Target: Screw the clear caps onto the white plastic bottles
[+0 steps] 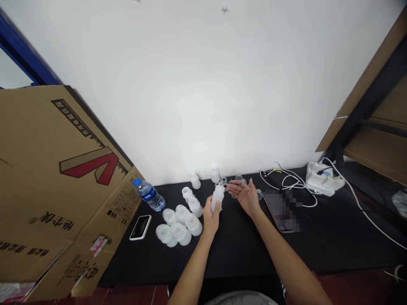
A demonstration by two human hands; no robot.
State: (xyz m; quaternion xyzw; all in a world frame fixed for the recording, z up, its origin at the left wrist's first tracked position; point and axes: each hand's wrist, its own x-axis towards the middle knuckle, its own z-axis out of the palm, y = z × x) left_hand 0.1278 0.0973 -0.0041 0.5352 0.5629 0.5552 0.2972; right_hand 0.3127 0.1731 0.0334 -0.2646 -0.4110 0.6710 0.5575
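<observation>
Phone screen (280, 211) pixelated, contents seemingly unreadable.

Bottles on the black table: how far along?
Looks done: a group of white plastic bottles lies left of the hands, though I can't tell if they're finished. In hand: the left hand grips one white bottle; the right hand is open beside it. Left: small clear parts and two upright white bottles by the wall.

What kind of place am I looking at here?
Probably a makeshift indoor workroom: a black-topped bench against a white wall, a large cardboard carton beside it, and a white power strip with cables.
</observation>
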